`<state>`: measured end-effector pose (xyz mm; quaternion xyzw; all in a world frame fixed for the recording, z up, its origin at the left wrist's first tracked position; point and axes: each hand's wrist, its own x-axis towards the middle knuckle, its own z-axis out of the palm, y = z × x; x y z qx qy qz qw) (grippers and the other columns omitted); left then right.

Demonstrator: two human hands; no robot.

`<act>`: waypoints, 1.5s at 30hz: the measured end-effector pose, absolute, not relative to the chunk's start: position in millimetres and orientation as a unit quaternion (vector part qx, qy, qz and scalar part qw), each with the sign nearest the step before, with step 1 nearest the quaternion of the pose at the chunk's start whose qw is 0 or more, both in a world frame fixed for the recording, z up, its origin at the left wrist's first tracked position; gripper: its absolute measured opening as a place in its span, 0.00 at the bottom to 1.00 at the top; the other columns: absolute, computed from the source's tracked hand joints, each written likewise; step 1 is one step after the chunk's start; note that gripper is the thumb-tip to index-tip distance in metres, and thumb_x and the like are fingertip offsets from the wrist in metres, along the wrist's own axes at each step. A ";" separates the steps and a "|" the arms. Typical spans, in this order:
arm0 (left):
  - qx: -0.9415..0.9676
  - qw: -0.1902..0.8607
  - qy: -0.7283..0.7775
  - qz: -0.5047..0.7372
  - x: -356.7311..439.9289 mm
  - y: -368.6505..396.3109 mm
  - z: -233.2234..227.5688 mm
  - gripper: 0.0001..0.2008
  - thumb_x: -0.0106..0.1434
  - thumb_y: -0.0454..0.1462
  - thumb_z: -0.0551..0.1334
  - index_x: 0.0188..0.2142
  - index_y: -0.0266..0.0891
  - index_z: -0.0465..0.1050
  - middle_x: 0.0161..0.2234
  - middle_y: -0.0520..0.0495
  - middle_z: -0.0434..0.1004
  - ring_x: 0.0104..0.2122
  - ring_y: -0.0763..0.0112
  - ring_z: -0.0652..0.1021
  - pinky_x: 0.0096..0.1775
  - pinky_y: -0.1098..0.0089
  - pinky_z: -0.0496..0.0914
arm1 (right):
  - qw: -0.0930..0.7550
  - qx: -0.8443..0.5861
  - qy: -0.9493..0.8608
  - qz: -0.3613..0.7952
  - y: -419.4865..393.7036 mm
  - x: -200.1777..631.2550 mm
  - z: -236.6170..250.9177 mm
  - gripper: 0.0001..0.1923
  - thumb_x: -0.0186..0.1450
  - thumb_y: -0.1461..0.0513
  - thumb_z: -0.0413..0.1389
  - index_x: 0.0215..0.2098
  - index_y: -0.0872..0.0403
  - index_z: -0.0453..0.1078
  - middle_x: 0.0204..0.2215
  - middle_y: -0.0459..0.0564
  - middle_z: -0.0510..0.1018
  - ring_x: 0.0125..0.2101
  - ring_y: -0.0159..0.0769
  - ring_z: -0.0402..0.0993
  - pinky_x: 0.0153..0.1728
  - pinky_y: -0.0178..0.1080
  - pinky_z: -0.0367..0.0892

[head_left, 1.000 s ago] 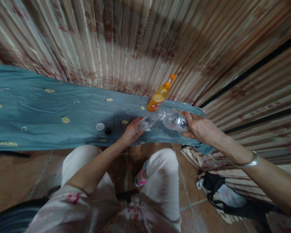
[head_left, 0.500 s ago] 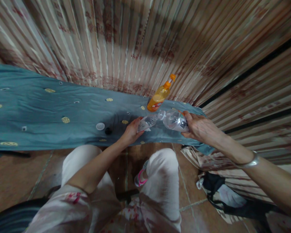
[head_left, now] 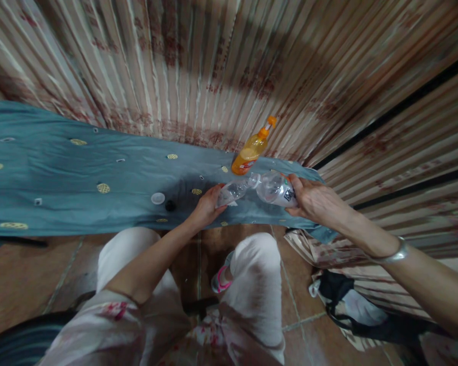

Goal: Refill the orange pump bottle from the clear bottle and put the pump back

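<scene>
Both hands grip clear bottles, left hand (head_left: 206, 207) steadying one (head_left: 232, 192), right hand (head_left: 313, 199) tipping another (head_left: 274, 188) mouth-to-mouth.

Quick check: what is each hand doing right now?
Left hand: closed around a small clear plastic bottle.
Right hand: closed around a larger clear plastic bottle, tilted mouth to mouth with the small one.

The left hand (head_left: 206, 207) hides the small bottle's (head_left: 234, 191) base; its fill level is too blurred to tell
</scene>
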<state>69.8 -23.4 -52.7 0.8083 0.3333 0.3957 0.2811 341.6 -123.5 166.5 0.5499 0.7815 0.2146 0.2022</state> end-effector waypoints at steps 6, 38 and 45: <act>0.809 0.282 0.327 0.399 69.0 -23.7 -52.2 0.32 0.62 0.36 0.67 0.64 0.41 0.61 0.60 0.37 0.75 0.58 0.54 0.78 0.61 0.53 0.73 | 0.208 0.555 0.778 0.210 -124.1 340.5 167.4 0.38 0.64 0.51 0.65 0.62 0.66 0.58 0.42 0.65 0.81 0.42 0.54 0.80 0.43 0.43 0.69; 0.810 0.286 0.328 0.393 68.9 -22.6 -52.6 0.33 0.62 0.37 0.67 0.65 0.42 0.61 0.62 0.38 0.74 0.60 0.53 0.77 0.62 0.51 0.72 | 0.209 0.549 0.781 0.213 -124.8 339.0 169.6 0.37 0.65 0.51 0.64 0.61 0.65 0.58 0.41 0.65 0.81 0.41 0.53 0.80 0.41 0.43 0.68; 0.812 0.282 0.328 0.392 69.6 -22.8 -52.3 0.32 0.62 0.36 0.67 0.64 0.41 0.61 0.62 0.37 0.74 0.61 0.52 0.77 0.62 0.52 0.72 | 0.209 0.558 0.776 0.205 -125.5 336.8 170.9 0.37 0.65 0.52 0.65 0.61 0.67 0.59 0.43 0.67 0.81 0.42 0.53 0.80 0.43 0.43 0.69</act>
